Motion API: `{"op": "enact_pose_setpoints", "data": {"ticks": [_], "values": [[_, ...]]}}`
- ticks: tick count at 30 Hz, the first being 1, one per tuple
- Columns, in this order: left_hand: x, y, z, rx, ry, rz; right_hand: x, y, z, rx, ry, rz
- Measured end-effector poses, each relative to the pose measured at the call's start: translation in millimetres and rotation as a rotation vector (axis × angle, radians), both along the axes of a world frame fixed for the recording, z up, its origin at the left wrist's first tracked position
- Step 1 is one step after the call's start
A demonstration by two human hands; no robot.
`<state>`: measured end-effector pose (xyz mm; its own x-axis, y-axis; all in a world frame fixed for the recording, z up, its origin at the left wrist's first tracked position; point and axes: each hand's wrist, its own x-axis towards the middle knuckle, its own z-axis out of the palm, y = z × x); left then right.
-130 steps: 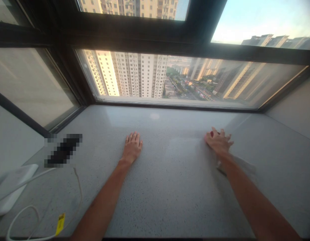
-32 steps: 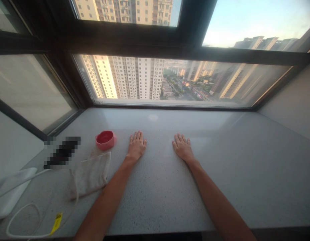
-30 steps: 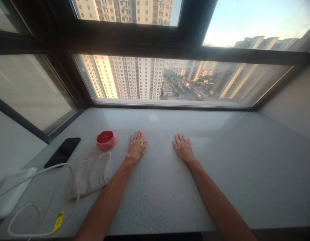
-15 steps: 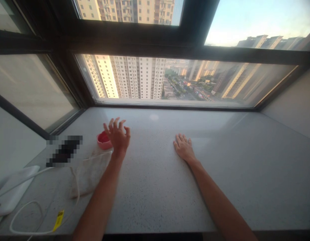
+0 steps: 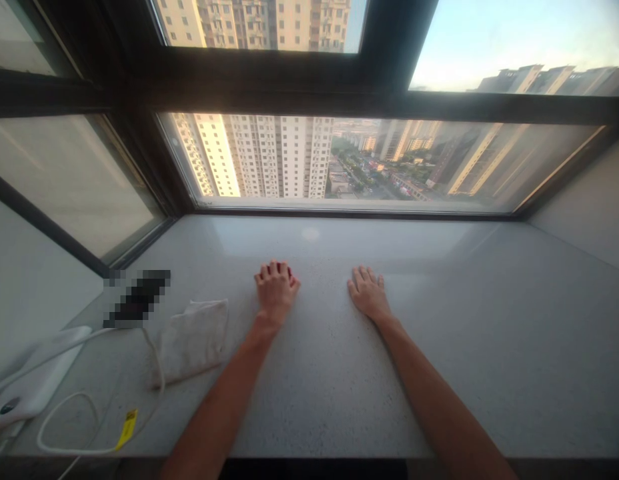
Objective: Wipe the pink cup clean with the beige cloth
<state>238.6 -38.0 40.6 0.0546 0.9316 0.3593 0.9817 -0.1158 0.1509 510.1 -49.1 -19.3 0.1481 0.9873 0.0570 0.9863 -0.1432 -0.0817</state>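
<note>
Left hand (image 5: pixel 276 288): palm down on the sill, fingers together and curled over a pink round dish (image 5: pixel 284 271).
Dish: under the left palm, almost wholly hidden (only a sliver of its red inside shows between the fingertips).
Right hand (image 5: pixel 368 293): flat on bare stone, fingers slightly apart, holding nothing.
Nearby: a folded off-white cloth (image 5: pixel 192 343) just beside the left wrist; past it, a phone (image 5: pixel 139 299), pixelated; a white cable (image 5: pixel 64 427) with a yellow tag (image 5: pixel 126 430), running to a flat white device (image 5: pixel 34 373).
Setting: a speckled grey stone window sill (image 5: pixel 464 373), beneath a dark-framed window (image 5: pixel 289 87) overlooking high-rise apartment towers (image 5: pixel 254 160).
</note>
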Motion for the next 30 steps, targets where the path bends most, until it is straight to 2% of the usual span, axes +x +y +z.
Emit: {"op": "enact_pose_setpoints", "data": {"ticks": [2, 4, 6, 8, 10, 12, 14, 16, 17, 19, 20, 22, 27, 29, 30], "values": [[47, -17, -5.1, -0.013, -0.029, -0.175, 2, 0, -1.2, 0.005, 0.009, 0.003], [85, -30, -8.2, -0.002, -0.052, -0.283, 4, 1, -2.0, 0.016, 0.03, 0.009], [106, -38, -6.4, -0.018, -0.068, -0.317, 6, 1, -2.2, 0.022, 0.054, 0.015], [104, -41, 0.5, -0.028, -0.079, -0.362, 7, 1, -2.1, 0.022, 0.072, 0.018], [76, -42, 9.3, 0.007, -0.077, -0.427, 7, 1, -2.2, 0.024, 0.082, 0.017], [24, -46, 14.0, 0.081, -0.051, -0.395, 5, 0, -2.3, 0.034, 0.085, 0.019], [-45, -55, 9.1, 0.123, -0.01, -0.189, 1, -1, -2.3, 0.048, 0.074, 0.018], [-112, -69, -5.6, 0.1, 0.059, 0.089, -2, -1, -2.0, 0.056, 0.051, 0.011], [-137, -76, -15.1, 0.064, 0.08, 0.226, -4, -2, -1.6, 0.057, 0.041, 0.007], [-163, -91, -33.6, -0.058, 0.091, 0.385, -7, -2, -0.5, 0.055, 0.032, 0.005], [-160, -98, -40.7, -0.098, 0.095, 0.39, -8, -2, 0.2, 0.052, 0.034, 0.008], [-127, -112, -48.7, -0.134, 0.099, 0.302, -8, -3, 1.7, 0.046, 0.044, 0.01], [33, -149, -47.7, -0.215, -0.069, -0.035, -5, -2, 2.6, 0.025, 0.058, 0.003], [81, -166, -47.6, -0.25, -0.16, -0.061, -3, -2, 1.9, 0.017, 0.061, 0.006], [95, -172, -47.3, -0.26, -0.198, -0.063, -3, -2, 1.5, 0.016, 0.063, 0.006]]}}
